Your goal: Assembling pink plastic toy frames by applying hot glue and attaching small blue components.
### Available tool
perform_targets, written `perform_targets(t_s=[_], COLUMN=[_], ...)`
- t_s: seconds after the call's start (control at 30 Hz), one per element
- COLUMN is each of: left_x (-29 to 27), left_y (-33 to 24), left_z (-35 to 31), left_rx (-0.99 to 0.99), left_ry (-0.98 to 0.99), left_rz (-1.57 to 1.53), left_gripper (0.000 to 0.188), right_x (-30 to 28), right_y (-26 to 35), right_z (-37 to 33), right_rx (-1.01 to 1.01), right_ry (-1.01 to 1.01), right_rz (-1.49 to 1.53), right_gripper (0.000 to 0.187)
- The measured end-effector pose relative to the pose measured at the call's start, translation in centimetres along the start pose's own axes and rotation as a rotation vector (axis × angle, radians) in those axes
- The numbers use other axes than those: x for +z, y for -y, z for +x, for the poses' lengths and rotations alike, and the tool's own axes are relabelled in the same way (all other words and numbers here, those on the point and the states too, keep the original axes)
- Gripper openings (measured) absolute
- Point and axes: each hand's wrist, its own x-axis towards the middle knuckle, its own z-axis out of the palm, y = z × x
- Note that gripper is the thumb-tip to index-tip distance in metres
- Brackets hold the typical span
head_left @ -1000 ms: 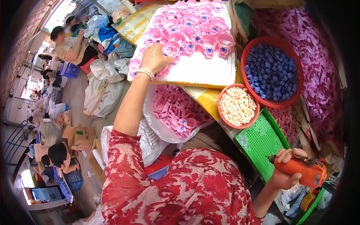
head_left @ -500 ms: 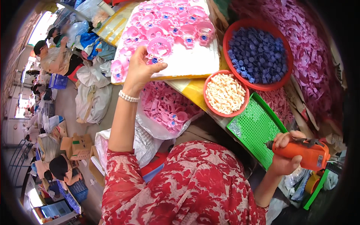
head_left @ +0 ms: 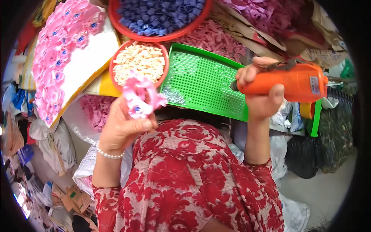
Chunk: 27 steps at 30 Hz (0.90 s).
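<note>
My left hand [head_left: 123,125] pinches a pink plastic part [head_left: 148,92], ring-like with a small blue piece on it, in front of my chest. Its lower side is partly hidden by my fingers. Behind it stands a small red bowl [head_left: 167,63] of cream-coloured pieces. In my right hand [head_left: 259,106] is an orange electric screwdriver [head_left: 288,82], its dark tip pointing left over the right end of a green perforated tray [head_left: 205,79]. Small shiny bits, probably screws, lie in the tray's near left corner.
A larger red bowl [head_left: 158,38] holds dark blue pieces. At the left, a white board [head_left: 91,50] carries rows of pink parts with blue pieces. Loose pink pieces [head_left: 214,40] lie behind the tray, and a bag of pink parts [head_left: 94,112] sits below the board.
My left hand has brought the pink part from the white board to in front of my chest. The view has turned to the right. The screwdriver stays in my right hand.
</note>
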Motion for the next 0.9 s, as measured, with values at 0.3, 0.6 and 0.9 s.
perform_targets(t_s=[0.3,0.6,0.9], left_x=[3.2,5.4,5.6], left_y=[4.2,4.1,4.4], left_z=[2.9,4.2,4.8], left_rx=[-0.261,-0.241,-0.227], left_ry=[0.209,0.118,0.071], left_rz=[-0.137,-0.07,-0.011], left_gripper=[0.053,0.048,0.047], right_x=[-2.0,-1.9,-1.8], right_y=[-2.4,-3.4,-3.6], right_z=[0.0,0.5,0.4], right_rx=[-0.04,-0.024,-0.022], right_ry=[-0.045,-0.074,-0.086], right_rz=[0.006,-0.026,-0.025], right_gripper=[0.066,0.065,0.064])
